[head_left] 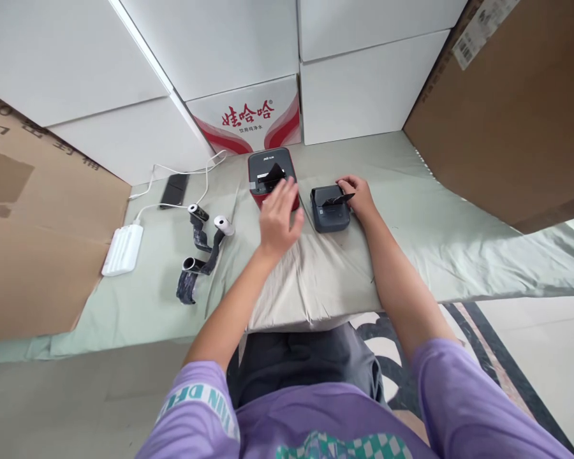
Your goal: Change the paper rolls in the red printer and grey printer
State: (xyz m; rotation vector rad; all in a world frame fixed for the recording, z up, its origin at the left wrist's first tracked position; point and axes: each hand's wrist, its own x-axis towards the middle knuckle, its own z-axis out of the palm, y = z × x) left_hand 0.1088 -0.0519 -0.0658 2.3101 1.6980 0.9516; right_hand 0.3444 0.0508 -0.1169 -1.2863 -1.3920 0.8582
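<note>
A red and black printer (271, 164) stands on the cloth-covered table, a piece of black paper sticking up from its top. My left hand (280, 213) is over its front right part, fingers stretched out and holding nothing. To its right sits a smaller dark printer (331, 218) with a strip of black paper (337, 199) coming out of its top. My right hand (358, 194) rests at that printer's upper right side, its fingers bent near the strip's end. Whether those fingertips hold anything cannot be made out.
Paper rolls with dark strips (224, 225) lie on the left. Behind them are a black phone (175, 190) and a white power bank (123, 250) with a cable. White boxes (249, 51) form the back; brown cartons (516, 121) flank both sides.
</note>
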